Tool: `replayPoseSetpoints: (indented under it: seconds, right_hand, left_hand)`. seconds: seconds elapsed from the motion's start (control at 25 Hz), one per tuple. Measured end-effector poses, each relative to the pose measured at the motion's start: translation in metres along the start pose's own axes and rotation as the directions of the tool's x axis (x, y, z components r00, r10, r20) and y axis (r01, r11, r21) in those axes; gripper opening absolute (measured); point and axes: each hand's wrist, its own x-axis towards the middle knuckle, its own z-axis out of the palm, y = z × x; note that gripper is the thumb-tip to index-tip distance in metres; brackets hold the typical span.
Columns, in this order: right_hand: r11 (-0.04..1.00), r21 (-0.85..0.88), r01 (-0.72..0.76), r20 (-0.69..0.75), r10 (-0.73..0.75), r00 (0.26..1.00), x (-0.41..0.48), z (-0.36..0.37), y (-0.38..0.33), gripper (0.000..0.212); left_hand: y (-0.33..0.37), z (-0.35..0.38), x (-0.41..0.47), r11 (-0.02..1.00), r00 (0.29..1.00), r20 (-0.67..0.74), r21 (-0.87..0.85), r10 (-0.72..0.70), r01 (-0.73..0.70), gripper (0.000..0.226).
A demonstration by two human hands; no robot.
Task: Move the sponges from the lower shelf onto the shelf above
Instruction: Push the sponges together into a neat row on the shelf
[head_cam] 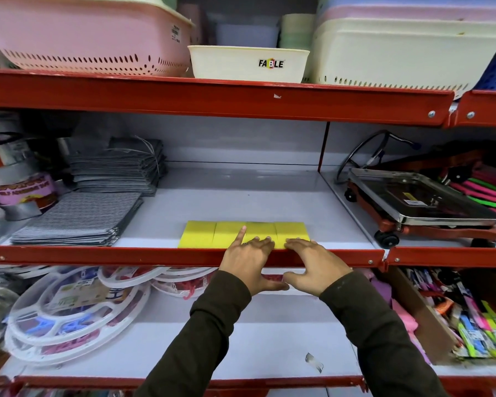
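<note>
Several yellow sponges [229, 233] lie side by side in a row at the front of the middle shelf [241, 196], just behind its red front rail [126, 255]. My left hand [248, 266] reaches over the rail, its index finger stretched onto the row and the other fingertips touching the sponges' front edge. My right hand [315, 267] is beside it, fingertips against the front of the rightmost sponge [292, 229]. Neither hand encloses a sponge. The lower shelf [255, 339] shows a bare white surface beneath my arms.
Grey cloth stacks [78, 219] lie left of the sponges, with tape rolls [23, 184] further left. A metal scale on a wheeled stand [418, 202] sits right. Plastic basins [248, 63] fill the top shelf. White round hangers [69, 310] and a box of packets [455, 316] flank the lower shelf.
</note>
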Motion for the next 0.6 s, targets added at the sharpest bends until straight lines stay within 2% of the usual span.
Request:
replayPoseSetpoints:
  seconds: [0.36, 0.48, 0.6]
  right_hand:
    - [0.998, 0.064, 0.004, 0.019, -0.005, 1.0, 0.005, -0.005, -0.003, 0.079]
    - [0.993, 0.099, 0.068, 0.025, -0.071, 0.997, 0.014, -0.001, -0.01, 0.07]
    - [0.993, 0.036, 0.114, 0.05, -0.116, 0.992, 0.021, 0.01, -0.02, 0.068]
  left_hand:
    - [-0.008, -0.002, 0.0, 1.0, 0.999, 0.032, 0.018, -0.007, 0.006, 0.108]
    - [-0.026, -0.007, -0.005, 0.992, 0.992, 0.041, 0.046, -0.119, 0.117, 0.117]
    - [-0.042, -0.009, -0.013, 0.972, 0.965, 0.112, 0.039, -0.235, 0.232, 0.12]
